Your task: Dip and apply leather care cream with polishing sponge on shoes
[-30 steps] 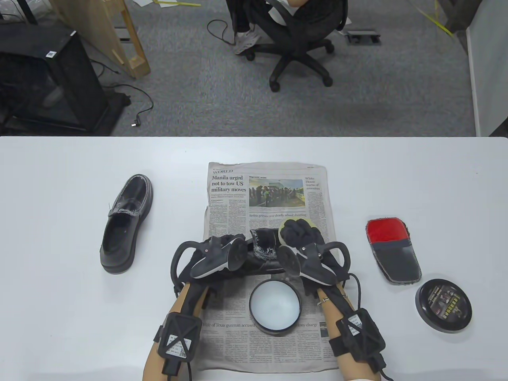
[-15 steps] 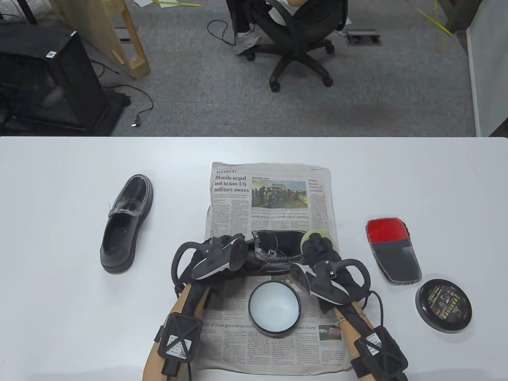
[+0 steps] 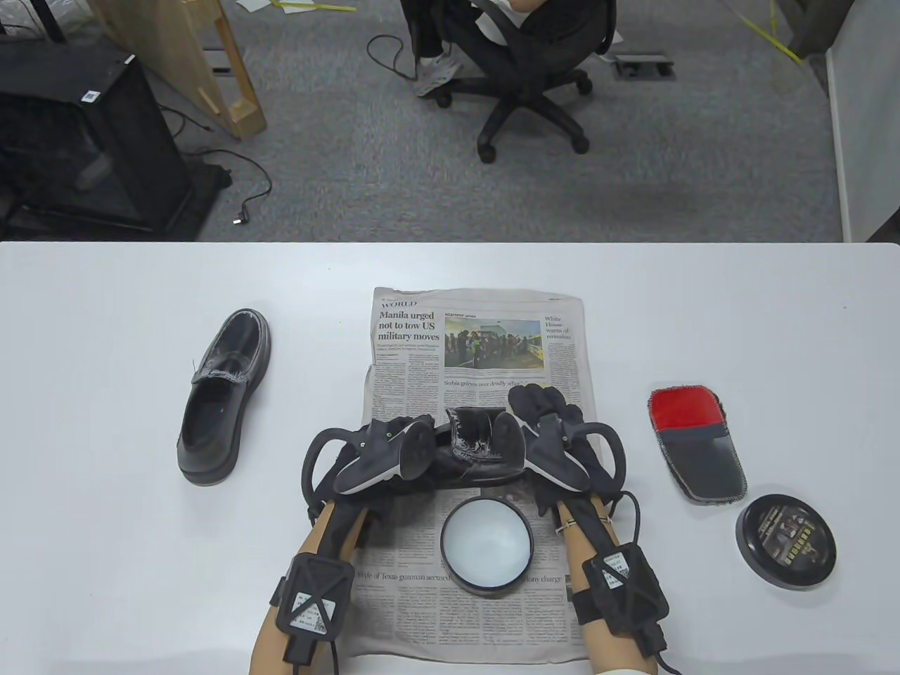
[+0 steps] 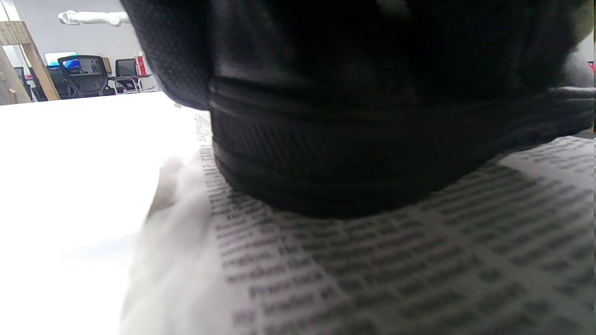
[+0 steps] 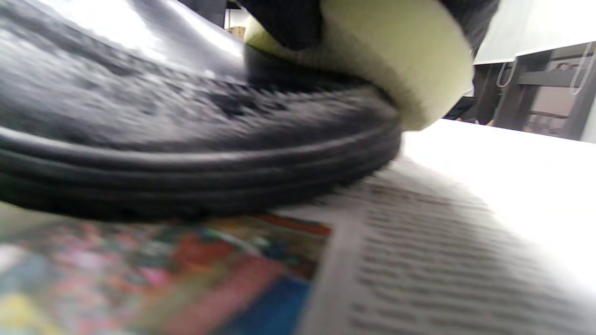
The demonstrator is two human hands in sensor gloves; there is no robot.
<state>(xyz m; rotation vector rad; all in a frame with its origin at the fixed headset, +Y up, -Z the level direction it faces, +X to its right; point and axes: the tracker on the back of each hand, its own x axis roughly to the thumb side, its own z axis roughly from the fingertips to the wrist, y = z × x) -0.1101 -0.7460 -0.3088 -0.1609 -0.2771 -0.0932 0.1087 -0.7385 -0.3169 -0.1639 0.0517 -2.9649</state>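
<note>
A black leather shoe (image 3: 472, 450) lies across the newspaper (image 3: 478, 330), its sole showing in the left wrist view (image 4: 354, 153) and the right wrist view (image 5: 186, 153). My left hand (image 3: 365, 457) holds its heel end. My right hand (image 3: 538, 411) grips a pale yellow polishing sponge (image 5: 396, 60) and presses it on the shoe's toe; the sponge is hidden under the hand in the table view. The open tin of white care cream (image 3: 486, 545) sits on the newspaper just in front of the shoe.
A second black shoe (image 3: 223, 397) lies on the white table (image 3: 105, 562) at the left. A red and grey polishing mitt (image 3: 696, 443) and the tin's black lid (image 3: 786, 540) lie at the right. An office chair stands beyond the table's far edge.
My right hand swung with the sponge to the right end of the shoe, then back left and forward over the toe. The left hand and shoe stayed put.
</note>
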